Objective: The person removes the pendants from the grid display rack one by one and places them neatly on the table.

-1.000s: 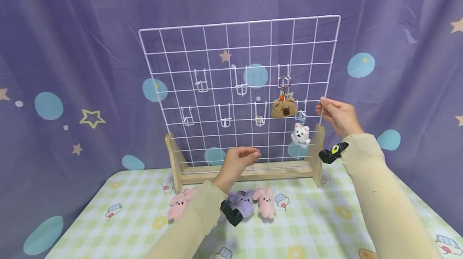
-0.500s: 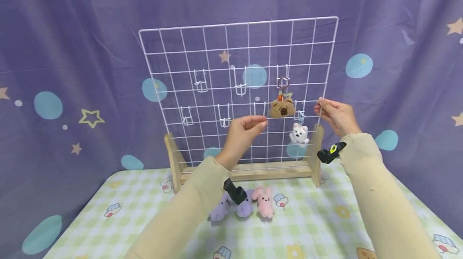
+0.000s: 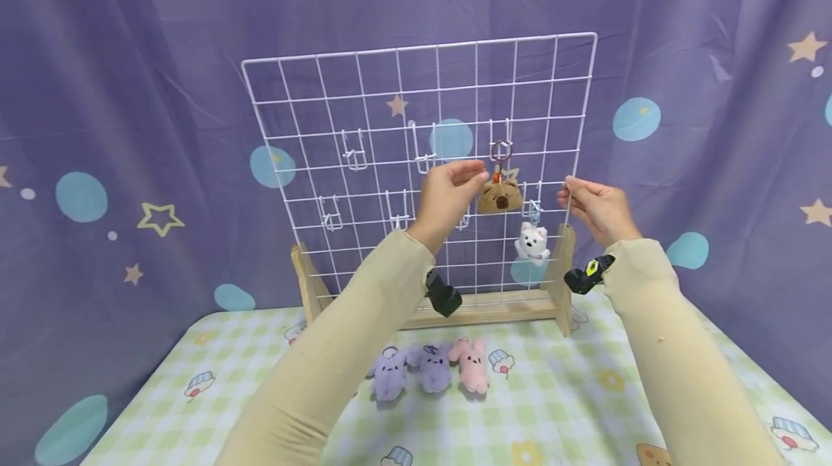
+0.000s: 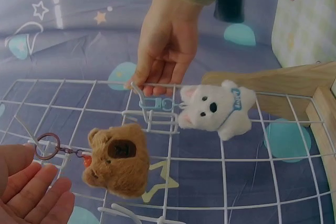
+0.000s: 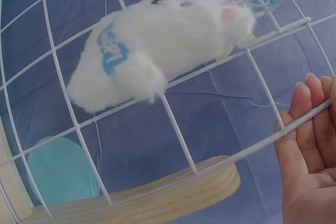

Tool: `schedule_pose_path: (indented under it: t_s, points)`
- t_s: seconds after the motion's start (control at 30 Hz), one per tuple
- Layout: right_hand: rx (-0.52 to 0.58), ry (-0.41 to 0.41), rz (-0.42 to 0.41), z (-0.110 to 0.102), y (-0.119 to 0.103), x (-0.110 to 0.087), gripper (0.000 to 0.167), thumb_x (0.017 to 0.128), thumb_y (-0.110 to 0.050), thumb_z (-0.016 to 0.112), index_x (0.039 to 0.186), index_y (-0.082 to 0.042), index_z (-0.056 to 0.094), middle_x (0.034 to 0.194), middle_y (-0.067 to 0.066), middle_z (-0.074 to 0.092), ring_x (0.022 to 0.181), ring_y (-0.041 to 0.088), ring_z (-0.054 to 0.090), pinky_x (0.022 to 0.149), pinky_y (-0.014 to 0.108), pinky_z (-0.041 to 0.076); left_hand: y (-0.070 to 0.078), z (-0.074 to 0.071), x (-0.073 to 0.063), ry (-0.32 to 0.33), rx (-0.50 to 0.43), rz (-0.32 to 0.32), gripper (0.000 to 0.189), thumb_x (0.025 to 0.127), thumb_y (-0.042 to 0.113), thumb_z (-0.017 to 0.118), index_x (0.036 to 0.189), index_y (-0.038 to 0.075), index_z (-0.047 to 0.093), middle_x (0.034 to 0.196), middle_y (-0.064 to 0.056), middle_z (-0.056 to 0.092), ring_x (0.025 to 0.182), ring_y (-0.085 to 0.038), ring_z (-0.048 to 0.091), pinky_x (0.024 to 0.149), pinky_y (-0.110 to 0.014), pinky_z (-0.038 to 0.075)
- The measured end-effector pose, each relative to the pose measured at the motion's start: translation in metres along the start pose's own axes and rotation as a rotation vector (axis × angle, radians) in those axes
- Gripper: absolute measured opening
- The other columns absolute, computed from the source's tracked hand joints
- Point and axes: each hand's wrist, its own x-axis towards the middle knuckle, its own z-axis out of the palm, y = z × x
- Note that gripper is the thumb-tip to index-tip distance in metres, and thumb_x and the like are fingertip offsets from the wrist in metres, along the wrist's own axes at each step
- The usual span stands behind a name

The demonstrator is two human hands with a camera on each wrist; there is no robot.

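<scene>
A white wire grid panel (image 3: 477,42) leans in a wooden stand (image 3: 562,285). My right hand (image 3: 601,209) pinches its right edge between thumb and fingers, beside a hanging white dog plush keychain (image 3: 533,245). Up and left of that hangs a brown bear-head keychain (image 3: 500,197), its ring on a white hook. My left hand (image 3: 448,199) is just left of the bear keychain, fingers loosely bent and holding nothing. In the left wrist view, the left thumb tip lies right by the dark metal ring (image 4: 47,146) and the other fingers spread below it.
Several other white hooks (image 3: 355,158) are on the grid, some partly behind my left hand. On the checkered tablecloth (image 3: 260,365) lie two purple bunny plush keychains (image 3: 390,376) and a pink bunny plush (image 3: 474,367). My left sleeve crosses in front of the stand's left part.
My left hand has risen from low in front of the grid, up and right to the bear keychain. The right hand keeps its hold on the grid's edge. The head view has shifted slightly.
</scene>
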Motion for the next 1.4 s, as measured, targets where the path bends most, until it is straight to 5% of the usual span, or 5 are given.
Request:
schedule_pose_path:
  t_s: [0.37, 0.93, 1.4]
  points:
    - [-0.013, 0.000, -0.020, 0.000, 0.001, 0.001, 0.019, 0.092, -0.011, 0.060, 0.081, -0.018, 0.074, 0.074, -0.001, 0.070, 0.070, 0.007, 0.067, 0.073, 0.016, 0.053, 0.006, 0.011, 0.022, 0.099, 0.043, -0.036, 0.021, 0.089, 0.012, 0.065, 0.108, 0.002, 0.068, 0.102, -0.009, 0.071, 0.094, -0.017, 0.064, 0.083, -0.025, 0.050]
    - [-0.029, 0.008, -0.025, 0.003, 0.002, 0.000, 0.019, 0.092, -0.012, 0.060, 0.079, -0.018, 0.074, 0.073, -0.002, 0.069, 0.069, 0.006, 0.066, 0.072, 0.016, 0.053, 0.016, 0.023, 0.027, 0.148, 0.111, -0.016, 0.012, 0.086, 0.011, 0.069, 0.094, 0.002, 0.072, 0.090, -0.010, 0.072, 0.081, -0.018, 0.066, 0.068, -0.019, 0.049]
    - [-0.060, 0.026, -0.018, 0.001, 0.002, 0.002, 0.016, 0.091, -0.015, 0.062, 0.080, -0.018, 0.073, 0.075, -0.003, 0.069, 0.071, 0.006, 0.067, 0.073, 0.016, 0.053, 0.018, 0.017, 0.024, 0.141, 0.079, 0.040, 0.014, 0.089, 0.015, 0.066, 0.095, 0.004, 0.071, 0.090, -0.007, 0.072, 0.081, -0.014, 0.065, 0.076, -0.021, 0.049]
